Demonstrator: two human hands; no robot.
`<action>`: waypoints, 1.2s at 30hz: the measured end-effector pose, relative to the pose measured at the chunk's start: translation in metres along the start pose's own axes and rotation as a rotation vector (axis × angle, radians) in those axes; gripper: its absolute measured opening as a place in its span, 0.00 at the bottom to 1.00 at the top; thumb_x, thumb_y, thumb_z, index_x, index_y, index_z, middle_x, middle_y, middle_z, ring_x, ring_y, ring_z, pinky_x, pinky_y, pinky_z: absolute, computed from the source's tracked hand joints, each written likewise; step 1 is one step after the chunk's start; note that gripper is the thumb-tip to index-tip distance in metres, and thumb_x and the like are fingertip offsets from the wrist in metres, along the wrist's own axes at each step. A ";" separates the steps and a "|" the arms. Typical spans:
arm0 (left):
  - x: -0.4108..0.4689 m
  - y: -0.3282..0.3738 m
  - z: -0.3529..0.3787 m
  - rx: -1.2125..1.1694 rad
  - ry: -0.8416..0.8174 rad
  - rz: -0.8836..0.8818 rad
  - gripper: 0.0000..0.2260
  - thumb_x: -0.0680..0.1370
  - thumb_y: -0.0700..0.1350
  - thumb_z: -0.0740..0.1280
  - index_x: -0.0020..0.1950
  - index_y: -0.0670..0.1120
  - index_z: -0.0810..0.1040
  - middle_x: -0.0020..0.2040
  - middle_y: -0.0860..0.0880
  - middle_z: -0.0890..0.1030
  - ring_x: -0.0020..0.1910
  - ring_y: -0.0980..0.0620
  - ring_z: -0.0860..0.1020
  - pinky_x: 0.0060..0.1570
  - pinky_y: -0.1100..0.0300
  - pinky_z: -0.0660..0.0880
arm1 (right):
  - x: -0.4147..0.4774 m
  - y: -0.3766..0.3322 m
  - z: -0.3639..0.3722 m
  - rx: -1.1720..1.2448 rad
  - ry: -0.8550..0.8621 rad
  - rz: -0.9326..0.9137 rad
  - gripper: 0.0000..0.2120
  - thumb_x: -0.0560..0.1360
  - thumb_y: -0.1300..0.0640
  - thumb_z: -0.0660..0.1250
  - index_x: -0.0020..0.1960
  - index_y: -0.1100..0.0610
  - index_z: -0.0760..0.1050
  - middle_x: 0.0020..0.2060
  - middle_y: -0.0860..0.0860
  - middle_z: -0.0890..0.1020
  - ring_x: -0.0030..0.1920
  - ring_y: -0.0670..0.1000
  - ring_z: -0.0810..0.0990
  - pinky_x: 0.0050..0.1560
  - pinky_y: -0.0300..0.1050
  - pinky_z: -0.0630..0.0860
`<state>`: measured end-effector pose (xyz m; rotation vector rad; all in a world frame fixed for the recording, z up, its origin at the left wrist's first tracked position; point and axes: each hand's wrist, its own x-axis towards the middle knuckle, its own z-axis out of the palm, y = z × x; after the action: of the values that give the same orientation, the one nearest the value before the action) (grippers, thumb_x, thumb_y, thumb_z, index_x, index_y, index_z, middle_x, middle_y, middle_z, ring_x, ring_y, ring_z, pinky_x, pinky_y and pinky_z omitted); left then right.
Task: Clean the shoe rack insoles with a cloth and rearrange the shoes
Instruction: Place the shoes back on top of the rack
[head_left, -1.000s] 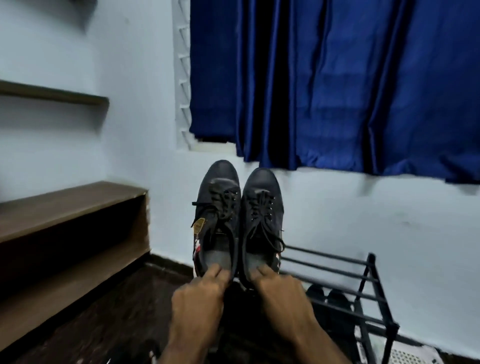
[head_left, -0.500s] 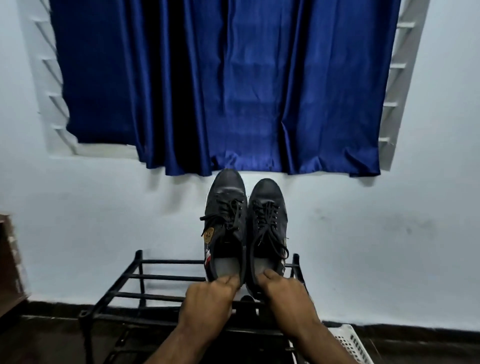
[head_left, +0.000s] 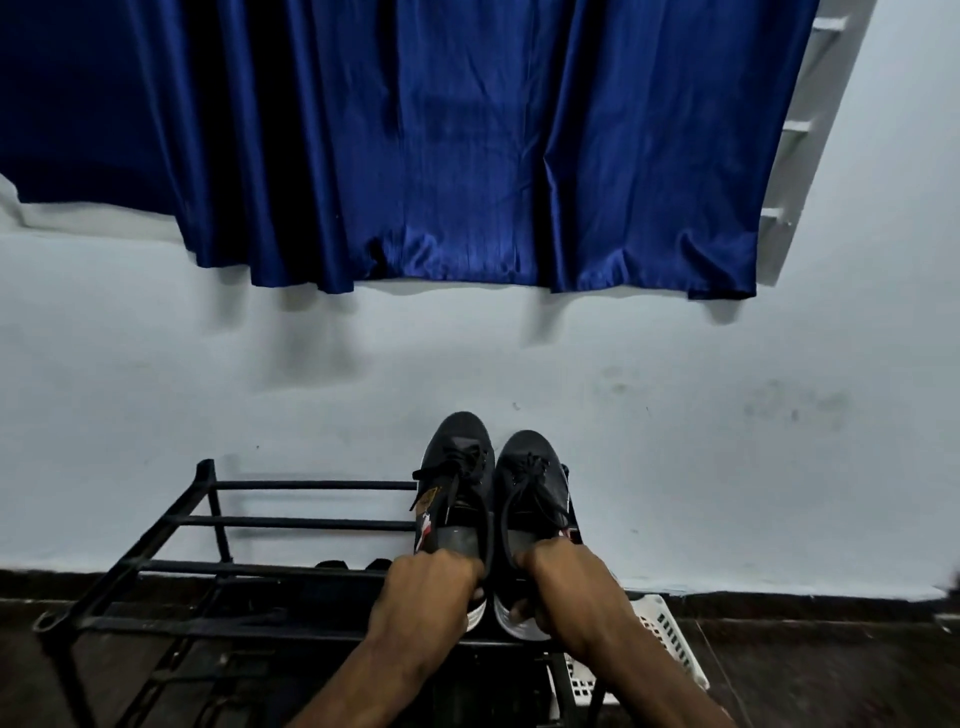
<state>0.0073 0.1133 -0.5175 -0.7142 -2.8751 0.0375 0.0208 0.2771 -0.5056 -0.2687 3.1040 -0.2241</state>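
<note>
Rearranging appears under way: the left shoe (head_left: 457, 470) is gripped at its heel by the left hand (head_left: 426, 595), the right shoe (head_left: 535, 473) likewise by the right hand (head_left: 569, 592), both at the right end of the shoe rack (head_left: 311, 524) top. No cloth is seen; dark shapes (head_left: 358, 565) below are possibly more shoes

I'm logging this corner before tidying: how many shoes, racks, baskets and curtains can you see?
Shoes: 2, left shoe in the left hand, right shoe in the right hand; dark shapes lower in the rack too hidden to count
Rack: 1
Basket: 1
Curtain: 1
Total: 5
</note>
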 end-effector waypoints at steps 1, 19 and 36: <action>0.000 0.001 -0.001 0.012 -0.013 0.002 0.10 0.83 0.51 0.59 0.58 0.51 0.77 0.55 0.47 0.82 0.55 0.44 0.80 0.43 0.57 0.66 | 0.000 0.000 0.000 -0.021 0.010 -0.007 0.10 0.67 0.64 0.67 0.47 0.56 0.78 0.46 0.54 0.85 0.49 0.56 0.83 0.42 0.45 0.75; -0.010 -0.003 -0.001 -0.154 -0.074 -0.019 0.11 0.82 0.54 0.61 0.62 0.52 0.72 0.59 0.48 0.80 0.57 0.43 0.79 0.51 0.53 0.72 | -0.007 0.001 0.000 -0.074 -0.046 0.029 0.20 0.73 0.39 0.68 0.58 0.52 0.73 0.53 0.57 0.80 0.55 0.59 0.80 0.47 0.47 0.73; -0.010 -0.080 -0.020 -0.360 0.195 -0.005 0.22 0.76 0.69 0.51 0.53 0.60 0.78 0.49 0.61 0.82 0.47 0.58 0.81 0.41 0.57 0.75 | 0.027 -0.040 -0.018 -0.135 0.604 -0.032 0.24 0.77 0.35 0.57 0.33 0.51 0.72 0.28 0.49 0.78 0.25 0.54 0.78 0.25 0.39 0.59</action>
<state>-0.0172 0.0376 -0.4943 -0.7232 -2.7205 -0.5312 0.0008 0.2358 -0.4818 -0.3013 3.7241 -0.1097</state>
